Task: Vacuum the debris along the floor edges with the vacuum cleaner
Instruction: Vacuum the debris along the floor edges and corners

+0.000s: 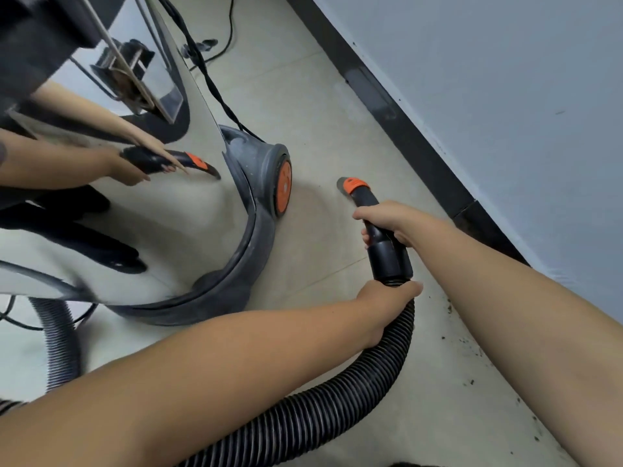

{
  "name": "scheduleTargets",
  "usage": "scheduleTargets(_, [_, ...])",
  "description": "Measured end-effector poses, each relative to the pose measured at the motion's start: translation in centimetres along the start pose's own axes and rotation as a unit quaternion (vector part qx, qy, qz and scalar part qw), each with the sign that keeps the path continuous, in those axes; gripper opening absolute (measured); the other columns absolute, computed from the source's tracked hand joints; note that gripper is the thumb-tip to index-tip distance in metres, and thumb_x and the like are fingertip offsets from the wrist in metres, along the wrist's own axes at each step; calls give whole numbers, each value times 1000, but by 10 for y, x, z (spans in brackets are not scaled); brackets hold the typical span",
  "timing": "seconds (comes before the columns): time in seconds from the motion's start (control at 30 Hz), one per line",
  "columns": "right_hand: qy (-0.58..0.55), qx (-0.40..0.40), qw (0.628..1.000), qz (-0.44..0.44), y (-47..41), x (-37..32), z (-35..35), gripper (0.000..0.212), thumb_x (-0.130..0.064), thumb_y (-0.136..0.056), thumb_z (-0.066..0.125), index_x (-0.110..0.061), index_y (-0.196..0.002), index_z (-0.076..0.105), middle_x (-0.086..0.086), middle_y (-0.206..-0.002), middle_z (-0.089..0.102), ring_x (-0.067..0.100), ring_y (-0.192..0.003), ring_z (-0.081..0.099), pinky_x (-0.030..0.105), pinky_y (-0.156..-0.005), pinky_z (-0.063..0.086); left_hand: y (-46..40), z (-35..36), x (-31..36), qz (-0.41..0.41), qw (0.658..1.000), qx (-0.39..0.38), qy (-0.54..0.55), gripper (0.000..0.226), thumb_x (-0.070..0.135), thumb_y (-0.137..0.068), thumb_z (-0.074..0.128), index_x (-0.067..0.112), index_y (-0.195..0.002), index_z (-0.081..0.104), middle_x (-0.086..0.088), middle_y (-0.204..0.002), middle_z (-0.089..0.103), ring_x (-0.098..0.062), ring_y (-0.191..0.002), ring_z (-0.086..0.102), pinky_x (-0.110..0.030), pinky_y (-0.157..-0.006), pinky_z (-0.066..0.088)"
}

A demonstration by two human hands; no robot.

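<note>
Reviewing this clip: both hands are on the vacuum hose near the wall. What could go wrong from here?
1. The nozzle points at bare floor, while the debris lies by the baseboard behind the right hand; it may be missed.
2. The hose, bent sharply below the left hand, might kink.
3. The power cord could snag the canister wheel.

You cannot read any text, brand, number or sign here. The orange disc on the wheel of the vacuum cleaner carries some marks, but they are too blurred to read.

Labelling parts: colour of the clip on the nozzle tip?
Orange clip on a black nozzle, head view.
</note>
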State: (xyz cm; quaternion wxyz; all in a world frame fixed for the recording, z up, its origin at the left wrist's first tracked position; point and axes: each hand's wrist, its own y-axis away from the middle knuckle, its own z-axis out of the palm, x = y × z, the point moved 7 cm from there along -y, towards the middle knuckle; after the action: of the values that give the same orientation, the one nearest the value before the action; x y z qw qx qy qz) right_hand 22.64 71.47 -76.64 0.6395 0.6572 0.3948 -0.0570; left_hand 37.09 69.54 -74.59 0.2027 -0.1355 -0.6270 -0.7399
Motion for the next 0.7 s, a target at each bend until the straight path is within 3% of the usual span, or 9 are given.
scheduleTargets(0.17, [43, 41, 998, 3, 14, 19, -14, 15, -14, -89, 59, -7, -90, 46, 12, -64, 60, 16, -38, 57, 25, -44, 51, 8, 20, -20, -3, 999, -38, 9, 25, 25, -87, 66, 7, -97, 52, -6, -70, 53, -19, -53, 54, -23, -50, 46])
scheduleTargets(0.33, [12, 83, 996, 3, 21, 36, -27, 15, -13, -89, 59, -7, -89, 45, 13, -67, 59, 15, -37, 57, 24, -41, 51, 6, 26, -31, -4, 998, -54, -14, 24, 23, -86, 67, 7, -97, 52, -7, -72, 52, -21, -58, 53, -27, -55, 46])
scheduleTargets(0.53, [-49, 74, 996, -26, -4, -5, 5, 16, -13, -91, 56, -6, -99, 44, 11, -65, 55, 16, -42, 55, 26, -48, 52, -11, -30, 1, 23, 999, 10, -30, 21, 22, -84, 69, 8, -91, 54, -7, -76, 53, -25, -73, 54, -34, -70, 47])
scheduleTargets(0.7, [-54, 72, 995, -36, -20, -24, 17, 22, -14, -90, 55, -6, -107, 43, 11, -65, 55, 18, -48, 56, 32, -57, 52, -19, -51, 18, 36, 998, 35, -29, 20, 22, -85, 68, 8, -87, 53, -8, -75, 52, -25, -71, 54, -34, -69, 46])
